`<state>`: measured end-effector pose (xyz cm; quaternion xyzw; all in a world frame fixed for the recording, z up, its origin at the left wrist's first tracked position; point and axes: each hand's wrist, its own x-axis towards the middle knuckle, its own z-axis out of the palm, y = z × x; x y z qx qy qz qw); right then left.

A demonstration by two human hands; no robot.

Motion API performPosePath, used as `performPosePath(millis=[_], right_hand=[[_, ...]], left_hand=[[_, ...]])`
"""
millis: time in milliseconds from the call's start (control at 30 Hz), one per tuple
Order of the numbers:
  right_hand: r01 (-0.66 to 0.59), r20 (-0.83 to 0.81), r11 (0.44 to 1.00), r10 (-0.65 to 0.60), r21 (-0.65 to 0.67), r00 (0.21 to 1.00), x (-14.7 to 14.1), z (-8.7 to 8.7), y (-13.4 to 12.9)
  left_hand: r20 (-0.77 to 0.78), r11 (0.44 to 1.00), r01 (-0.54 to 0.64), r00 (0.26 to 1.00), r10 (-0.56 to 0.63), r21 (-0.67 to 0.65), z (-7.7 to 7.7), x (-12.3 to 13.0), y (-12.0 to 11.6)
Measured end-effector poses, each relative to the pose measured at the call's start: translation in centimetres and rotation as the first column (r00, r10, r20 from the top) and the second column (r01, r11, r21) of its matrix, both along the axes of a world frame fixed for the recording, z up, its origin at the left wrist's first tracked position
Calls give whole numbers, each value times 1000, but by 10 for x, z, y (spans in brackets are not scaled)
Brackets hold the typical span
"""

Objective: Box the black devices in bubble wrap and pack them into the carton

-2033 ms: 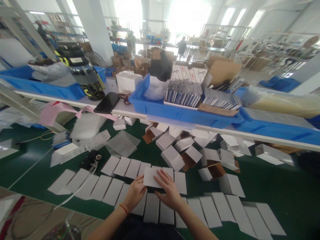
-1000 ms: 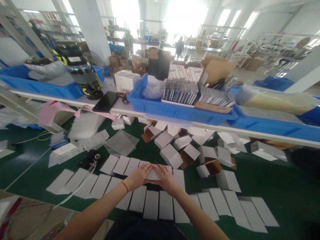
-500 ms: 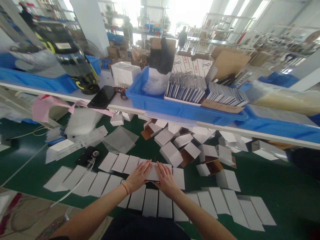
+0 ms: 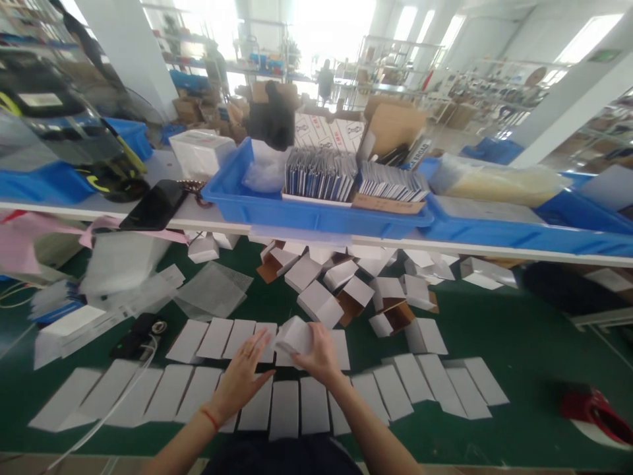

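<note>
A small white box [image 4: 295, 335] is gripped by my right hand [image 4: 321, 356], which holds it tilted above the short back row of boxes. To its left, my left hand [image 4: 243, 373] hovers with thumb and fingers apart, holding nothing. Under and beside the hands, the back row of white boxes [image 4: 213, 338] stands side by side. Closer to me runs a longer row of white boxes [image 4: 285, 409], partly covered by my forearms. Behind my right hand lies a loose heap of white boxes [image 4: 320, 303], some showing brown insides.
A shelf [image 4: 237, 227] crosses above the bench, carrying a blue bin [image 4: 306, 214] of packed booklets, a phone [image 4: 154, 206] and a large bottle [image 4: 82, 145]. A black device [image 4: 136, 336] with a white cable lies left. A red object [image 4: 596, 412] sits at right.
Both hands were together on a box in the back row. My right hand now holds a box up and tilted, while my left hand has come away to the left. The view has swung right.
</note>
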<state>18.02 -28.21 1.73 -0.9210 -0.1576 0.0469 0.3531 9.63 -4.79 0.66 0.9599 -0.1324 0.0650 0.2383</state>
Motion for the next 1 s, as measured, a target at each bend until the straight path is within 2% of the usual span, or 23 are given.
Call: performPosePath(millis=[67,133,167,233,300,367,433,500,567,633,733,800,900,1000], right_hand=[[249,45,968,-251,40,967,2,-3,-33],[517,125,854,-520,60,845,9,-6,-68],[612,153,790,-609,31,778,14,-9,-83],[719,172,694,-704,-43,689,21,-19,-108],[746,149,656,-731,-118,666,23,-34,-122],[713,101,674,-710,-193,697,19,-53,-128],[636,38,727,-650,-258,759,12,-68,-130],[560,-1,771,-588,-303,809,7,-75,-135],[519,6,789,-548,-328,836,10,-71,-147],[527,59,778,-542,-343,838,21,-60,-165],[606,154,701,-598,-376,787,44,-42,-195],[624,148,662,-627,-416,764,57,-36,-209],[520,64,725,-554,-452,830,66,-35,-216],[437,95,796,-440,-419,893,64,-33,-218]], left_hand=[[4,994,-103,995,103,-48,-1,-21,6],[-8,978,-187,982,187,-91,-9,-42,10],[-18,971,-216,976,215,-106,-14,-50,11],[-47,960,-250,968,246,-122,-25,-62,10],[-81,959,-251,967,242,-134,-33,-65,4],[-110,962,-227,971,212,-150,-38,-63,-4],[-129,967,-196,976,176,-165,-40,-60,-12],[-143,970,-173,978,149,-171,-42,-59,-15],[-154,972,-160,979,134,-174,-46,-60,-15],[-159,971,-165,978,137,-175,-51,-63,-12],[-184,966,-194,969,163,-170,-52,-67,-8],[-211,963,-216,961,180,-161,-48,-69,-9],[-246,960,-230,951,188,-157,-38,-69,-15],[-262,951,-250,944,199,-179,-32,-70,-18]])
